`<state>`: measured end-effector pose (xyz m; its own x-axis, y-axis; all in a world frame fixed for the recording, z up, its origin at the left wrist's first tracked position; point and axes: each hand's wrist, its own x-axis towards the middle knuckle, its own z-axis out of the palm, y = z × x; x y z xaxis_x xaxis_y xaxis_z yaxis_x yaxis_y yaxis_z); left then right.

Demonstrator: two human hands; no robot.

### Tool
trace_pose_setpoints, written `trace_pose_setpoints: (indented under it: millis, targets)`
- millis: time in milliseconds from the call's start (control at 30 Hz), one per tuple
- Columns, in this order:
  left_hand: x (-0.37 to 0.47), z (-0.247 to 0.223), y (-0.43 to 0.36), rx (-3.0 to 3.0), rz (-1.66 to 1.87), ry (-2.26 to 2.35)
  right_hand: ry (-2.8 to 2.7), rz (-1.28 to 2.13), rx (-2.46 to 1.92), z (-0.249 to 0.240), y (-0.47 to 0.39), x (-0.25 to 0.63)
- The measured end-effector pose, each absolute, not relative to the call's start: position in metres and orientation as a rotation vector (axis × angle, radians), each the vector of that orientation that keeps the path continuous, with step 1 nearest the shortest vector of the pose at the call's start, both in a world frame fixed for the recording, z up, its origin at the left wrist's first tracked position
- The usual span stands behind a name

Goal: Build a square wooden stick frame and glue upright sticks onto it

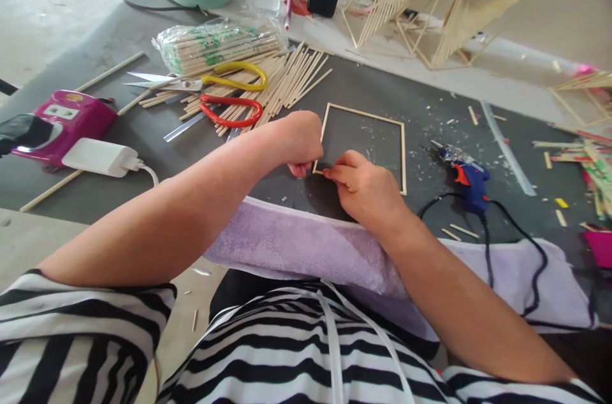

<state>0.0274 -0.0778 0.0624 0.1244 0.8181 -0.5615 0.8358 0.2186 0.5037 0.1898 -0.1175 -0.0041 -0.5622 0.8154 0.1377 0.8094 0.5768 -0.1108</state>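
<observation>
Hands meet at the near-left corner of the stick frame (402, 155), flat on the worktop (143, 130): left hand (299, 143) fisted there, right hand (363, 187) pinching the joint. Best press both sticks square; glue gun (466, 178) lies right of the frame.

You see a blue-and-orange glue gun (467, 180), scissors with yellow (234, 76) and red (231, 110) handles, a lilac towel (306, 245), your black-and-white striped shirt (306, 353), and a magenta box (64, 120).
</observation>
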Motion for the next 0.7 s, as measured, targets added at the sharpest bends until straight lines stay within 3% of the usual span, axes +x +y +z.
trace_pose_setpoints:
  millis: [700]
  targets:
    - [0.028,0.0588,-0.0759,1.544,-0.031,1.653,-2.684,0.094,-1.394,0.0022,-0.119,0.1882]
